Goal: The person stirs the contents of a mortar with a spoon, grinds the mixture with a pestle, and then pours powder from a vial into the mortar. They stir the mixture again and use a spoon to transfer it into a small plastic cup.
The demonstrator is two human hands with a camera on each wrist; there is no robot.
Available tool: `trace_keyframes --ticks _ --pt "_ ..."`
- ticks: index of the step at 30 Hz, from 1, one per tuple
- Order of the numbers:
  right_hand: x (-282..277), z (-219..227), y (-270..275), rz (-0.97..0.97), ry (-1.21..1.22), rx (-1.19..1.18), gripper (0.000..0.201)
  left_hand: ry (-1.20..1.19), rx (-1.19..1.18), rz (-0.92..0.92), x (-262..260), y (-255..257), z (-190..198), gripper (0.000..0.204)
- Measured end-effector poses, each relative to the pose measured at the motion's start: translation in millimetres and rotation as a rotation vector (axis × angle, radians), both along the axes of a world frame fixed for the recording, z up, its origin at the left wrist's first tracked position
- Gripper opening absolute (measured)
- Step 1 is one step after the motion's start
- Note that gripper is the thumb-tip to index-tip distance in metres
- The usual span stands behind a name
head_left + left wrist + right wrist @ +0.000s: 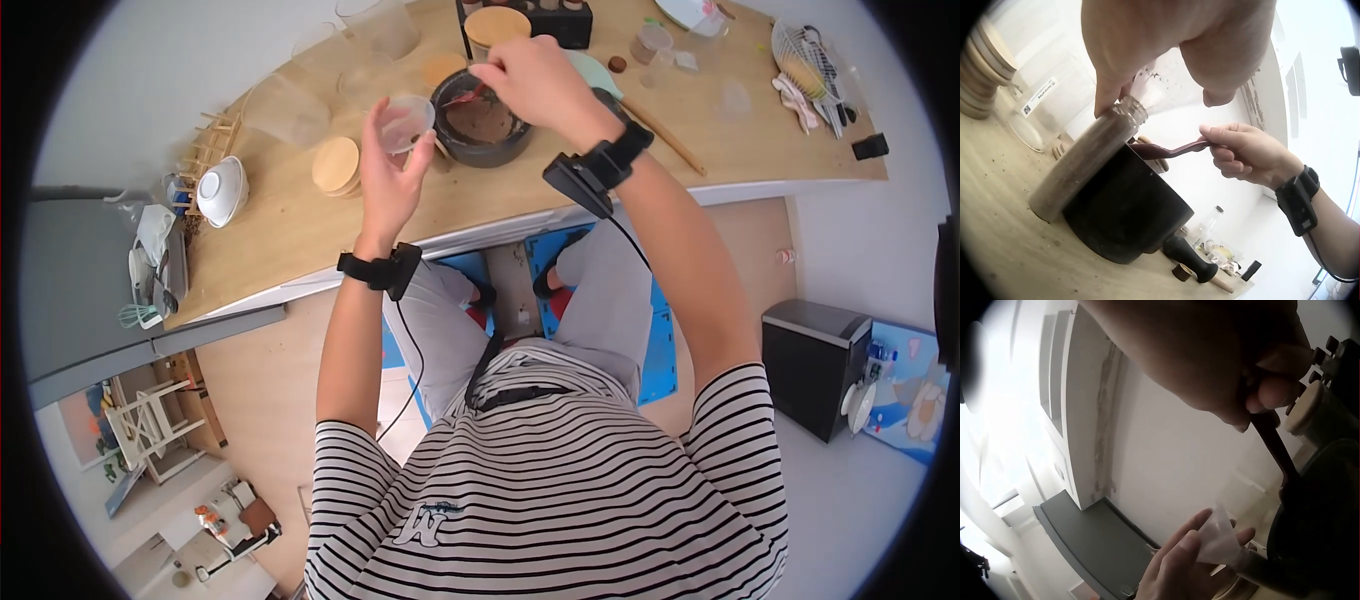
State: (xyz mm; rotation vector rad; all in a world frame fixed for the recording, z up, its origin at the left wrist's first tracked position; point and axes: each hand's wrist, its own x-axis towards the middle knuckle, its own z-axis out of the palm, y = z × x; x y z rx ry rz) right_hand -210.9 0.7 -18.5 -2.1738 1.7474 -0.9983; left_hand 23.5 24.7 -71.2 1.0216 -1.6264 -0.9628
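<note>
My left hand point(390, 185) holds a clear plastic funnel point(405, 118) by its sides. The funnel's narrow end meets the mouth of a slim glass bottle point(1088, 162), filled with brown powder nearly to its neck. Dark specks cling to the funnel's wall. Right beside the bottle stands a black bowl point(485, 155) with brown powder point(480, 122) inside. Above its far side, my right hand point(545, 88) pinches the handle of a dark red spoon point(1169, 151). The spoon's head is at the bowl's rim, partly hidden in the left wrist view.
A wood-lidded jar point(336, 166) stands left of my left hand, another point(497, 26) behind the bowl. Clear containers point(285, 108) line the back left. To the right lie a wooden stick point(665, 138) and a black pestle-shaped thing point(1191, 257). A white bowl point(222, 190) sits far left.
</note>
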Motion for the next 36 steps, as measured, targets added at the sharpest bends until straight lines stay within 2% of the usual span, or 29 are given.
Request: trace_keyframes --ticks 3,4,7,11,12,15,18,21,25,26,27,29,30,33,36 --pt "2 -10 7 -0.014 0.103 -0.019 0.028 0.001 -0.02 -0.007 1 -2 -3 0.069" --pt "-2 -12 10 -0.021 0.163 -0.025 0.028 -0.007 -0.078 -0.005 0 -2 -5 0.061" --pt "-8 17 17 0.016 0.126 -0.006 0.027 -0.019 -0.085 -0.006 -1 -1 -4 0.06" --pt "-5 4 18 0.083 -0.001 -0.145 0.022 -0.015 -0.049 -0.01 0 -3 -3 0.066" --pt "-9 5 22 0.057 0.089 0.002 0.019 -0.019 -0.051 -0.002 0 -2 -3 0.065" --pt "-18 3 19 0.024 0.146 0.044 0.013 -0.004 -0.045 0.0 2 -4 -6 0.064" --pt "-25 24 25 -0.061 0.111 -0.144 0.011 -0.035 -0.065 0.0 2 -5 -5 0.063" --pt "-26 24 23 0.031 0.006 -0.146 0.011 -0.06 -0.058 0.003 3 -5 -5 0.063" --pt "-17 3 29 -0.129 0.049 0.241 0.016 -0.045 -0.045 -0.001 0 -3 -2 0.062" --pt "-18 -1 39 -0.148 -0.082 0.217 0.021 -0.049 -0.035 -0.001 1 -2 -1 0.062" --pt "-17 -36 24 -0.142 -0.122 0.128 0.026 -0.054 -0.028 0.002 1 -2 -1 0.062" --pt "-17 -65 26 -0.209 -0.315 0.013 0.026 -0.013 -0.018 -0.002 -1 -1 0 0.062" --pt "-17 -73 27 -0.222 -0.394 0.028 0.025 -0.019 -0.021 0.001 -1 -1 -1 0.062" --pt "-16 -77 32 -0.241 -0.595 0.102 0.023 -0.016 -0.022 -0.007 2 -4 -4 0.064" --pt "-17 -73 33 -0.224 -0.653 0.179 0.023 0.004 -0.022 -0.014 2 -4 -5 0.066"
